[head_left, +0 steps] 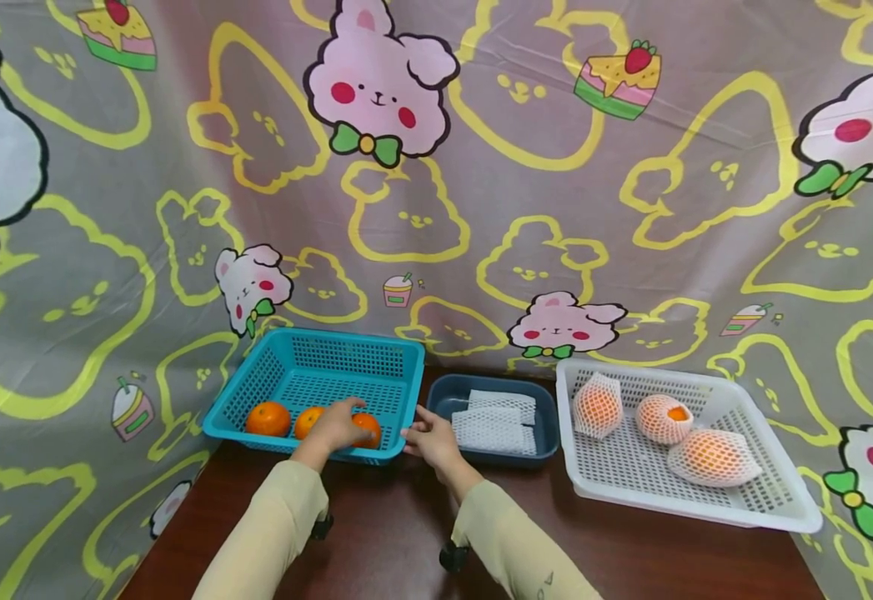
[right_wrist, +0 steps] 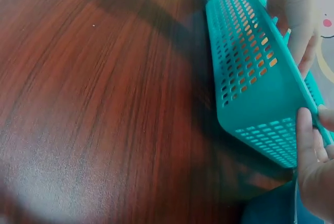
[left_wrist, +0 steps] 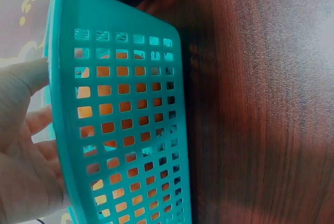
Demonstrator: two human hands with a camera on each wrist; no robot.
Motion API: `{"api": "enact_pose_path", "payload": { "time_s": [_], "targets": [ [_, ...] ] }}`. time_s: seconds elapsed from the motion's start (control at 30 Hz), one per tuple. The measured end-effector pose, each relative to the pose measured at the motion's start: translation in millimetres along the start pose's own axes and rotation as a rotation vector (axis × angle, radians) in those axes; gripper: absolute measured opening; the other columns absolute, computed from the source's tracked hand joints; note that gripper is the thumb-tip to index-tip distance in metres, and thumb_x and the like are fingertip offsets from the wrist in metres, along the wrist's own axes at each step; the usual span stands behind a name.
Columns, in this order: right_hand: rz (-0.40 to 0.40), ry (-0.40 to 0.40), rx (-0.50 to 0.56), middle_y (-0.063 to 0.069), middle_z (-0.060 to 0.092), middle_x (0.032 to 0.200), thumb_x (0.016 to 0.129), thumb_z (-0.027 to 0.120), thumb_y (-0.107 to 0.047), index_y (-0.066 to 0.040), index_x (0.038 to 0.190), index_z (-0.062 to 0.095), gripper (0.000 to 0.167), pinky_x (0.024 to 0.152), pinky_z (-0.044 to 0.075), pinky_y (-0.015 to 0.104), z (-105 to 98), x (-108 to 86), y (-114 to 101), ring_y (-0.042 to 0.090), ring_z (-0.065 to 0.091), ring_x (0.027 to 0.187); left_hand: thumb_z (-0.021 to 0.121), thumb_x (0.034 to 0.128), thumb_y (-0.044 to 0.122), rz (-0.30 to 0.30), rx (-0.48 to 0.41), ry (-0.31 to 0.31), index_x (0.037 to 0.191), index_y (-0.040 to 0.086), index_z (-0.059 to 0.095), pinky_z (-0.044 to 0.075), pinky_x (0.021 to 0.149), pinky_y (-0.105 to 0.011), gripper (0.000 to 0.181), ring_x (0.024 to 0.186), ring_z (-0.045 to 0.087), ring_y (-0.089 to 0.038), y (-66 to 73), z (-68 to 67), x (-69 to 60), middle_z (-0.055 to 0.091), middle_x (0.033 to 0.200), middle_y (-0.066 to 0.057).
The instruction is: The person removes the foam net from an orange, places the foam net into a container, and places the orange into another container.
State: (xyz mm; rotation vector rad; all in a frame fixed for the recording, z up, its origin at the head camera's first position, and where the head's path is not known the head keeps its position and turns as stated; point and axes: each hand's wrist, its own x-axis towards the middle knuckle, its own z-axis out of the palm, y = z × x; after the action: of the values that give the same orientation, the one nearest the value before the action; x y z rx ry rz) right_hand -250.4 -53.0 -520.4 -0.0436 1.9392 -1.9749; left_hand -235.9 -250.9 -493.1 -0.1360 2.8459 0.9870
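Observation:
In the head view three oranges lie along the near side of a teal plastic basket (head_left: 357, 340): a left orange (head_left: 268, 418), a middle orange (head_left: 307, 421) and a right orange (head_left: 368, 430). My left hand (head_left: 337, 427) reaches over the near rim, fingers and thumb around the right orange, which it partly hides. At the basket's near right corner, my right hand (head_left: 433, 440) pinches the rim between thumb and fingers, as the right wrist view also shows with the hand (right_wrist: 315, 166) there. Through the basket's holes, the left wrist view shows orange patches.
Right of the basket stands a dark blue tray (head_left: 444, 385) with several white foam nets (head_left: 492, 425). Farther right, a white basket (head_left: 774, 492) holds three net-wrapped oranges (head_left: 709, 457). A patterned cloth (head_left: 421, 208) hangs behind. All stand on a dark wood table (head_left: 376, 533).

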Motion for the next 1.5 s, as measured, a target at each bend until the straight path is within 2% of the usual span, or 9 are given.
{"api": "enact_pose_path", "payload": {
  "time_s": [0.2, 0.33, 0.47, 0.63, 0.8, 0.97, 1.1, 1.23, 1.5],
  "targets": [
    [-0.037, -0.032, -0.047, 0.015, 0.066, 0.105, 0.099, 0.059, 0.002, 0.01, 0.152, 0.039, 0.057, 0.078, 0.06, 0.035, -6, 3.7, -3, 0.014, 0.065, 0.074, 0.072, 0.0932, 0.014, 0.008, -0.028, 0.007, 0.142, -0.005, 0.053, 0.049, 0.097, -0.059, 0.056, 0.119, 0.056, -0.044, 0.4, -1.6, -1.2, 0.053, 0.142, -0.03],
    [-0.084, -0.069, -0.156, 0.017, 0.069, 0.104, 0.1, 0.059, -0.001, 0.012, 0.149, 0.042, 0.053, 0.079, 0.06, 0.036, -13, 5.9, -7, 0.025, 0.069, 0.082, 0.071, 0.0949, 0.016, 0.015, -0.027, 0.022, 0.142, -0.005, 0.054, 0.049, 0.097, -0.058, 0.055, 0.12, 0.056, -0.044, 2.2, -2.7, -1.5, 0.053, 0.143, -0.029],
    [-0.121, -0.132, -0.255, 0.022, 0.068, 0.111, 0.102, 0.059, -0.006, 0.01, 0.149, 0.044, 0.052, 0.083, 0.059, 0.04, -25, 5.9, -14, 0.039, 0.07, 0.096, 0.074, 0.0952, 0.02, 0.032, -0.026, 0.033, 0.144, -0.003, 0.053, 0.05, 0.096, -0.057, 0.058, 0.121, 0.057, -0.044, 5.6, -2.8, -1.4, 0.053, 0.144, -0.027],
    [-0.178, -0.206, -0.384, 0.02, 0.065, 0.119, 0.105, 0.059, -0.014, 0.004, 0.15, 0.046, 0.05, 0.086, 0.058, 0.041, -48, 2.7, -24, 0.036, 0.069, 0.101, 0.073, 0.0957, 0.024, 0.043, -0.035, 0.038, 0.147, 0.0, 0.052, 0.05, 0.097, -0.057, 0.06, 0.126, 0.054, -0.044, 10.4, -0.9, -1.8, 0.05, 0.148, -0.026],
    [-0.241, -0.268, -0.562, 0.017, 0.063, 0.132, 0.106, 0.058, -0.025, -0.003, 0.152, 0.047, 0.052, 0.092, 0.055, 0.044, -76, -1.9, -32, 0.03, 0.066, 0.109, 0.073, 0.0965, 0.022, 0.047, -0.036, 0.046, 0.148, 0.0, 0.05, 0.048, 0.1, -0.058, 0.061, 0.133, 0.049, -0.045, 14.3, 1.4, -3.8, 0.048, 0.15, -0.025],
    [-0.356, -0.328, -0.717, 0.02, 0.057, 0.143, 0.106, 0.058, -0.026, -0.003, 0.151, 0.049, 0.052, 0.097, 0.053, 0.048, -106, -8.3, -40, 0.032, 0.063, 0.118, 0.073, 0.0966, 0.021, 0.064, -0.044, 0.09, 0.149, 0.003, 0.05, 0.046, 0.102, -0.058, 0.06, 0.134, 0.048, -0.044, 22.4, 5.9, -2.4, 0.046, 0.152, -0.024],
    [-0.449, -0.322, -0.76, 0.019, 0.058, 0.143, 0.105, 0.059, -0.024, -0.001, 0.149, 0.051, 0.05, 0.096, 0.053, 0.048, -131, -13.6, -43, 0.032, 0.063, 0.118, 0.073, 0.0967, 0.019, 0.114, -0.063, 0.128, 0.149, 0.004, 0.051, 0.043, 0.105, -0.059, 0.059, 0.136, 0.046, -0.043, 33.1, 15.3, -0.7, 0.046, 0.152, -0.023],
    [-0.513, -0.282, -0.779, 0.018, 0.059, 0.142, 0.105, 0.06, -0.023, 0.0, 0.147, 0.054, 0.048, 0.096, 0.053, 0.047, -154, -21.3, -44, 0.031, 0.064, 0.117, 0.072, 0.0968, 0.018, 0.163, -0.098, 0.131, 0.15, 0.007, 0.051, 0.042, 0.107, -0.058, 0.058, 0.14, 0.043, -0.041, 48.2, 26.5, -0.7, 0.046, 0.154, -0.019],
    [-0.552, -0.205, -0.797, 0.019, 0.06, 0.14, 0.105, 0.061, -0.022, -0.002, 0.147, 0.054, 0.047, 0.093, 0.054, 0.048, -191, -39.1, -49, 0.033, 0.063, 0.118, 0.076, 0.0937, 0.018, 0.315, -0.097, 0.117, 0.144, 0.005, 0.057, 0.041, 0.108, -0.058, 0.056, 0.137, 0.045, -0.043, 80.0, 44.2, -5.8, 0.048, 0.15, -0.022]
  ]
}}
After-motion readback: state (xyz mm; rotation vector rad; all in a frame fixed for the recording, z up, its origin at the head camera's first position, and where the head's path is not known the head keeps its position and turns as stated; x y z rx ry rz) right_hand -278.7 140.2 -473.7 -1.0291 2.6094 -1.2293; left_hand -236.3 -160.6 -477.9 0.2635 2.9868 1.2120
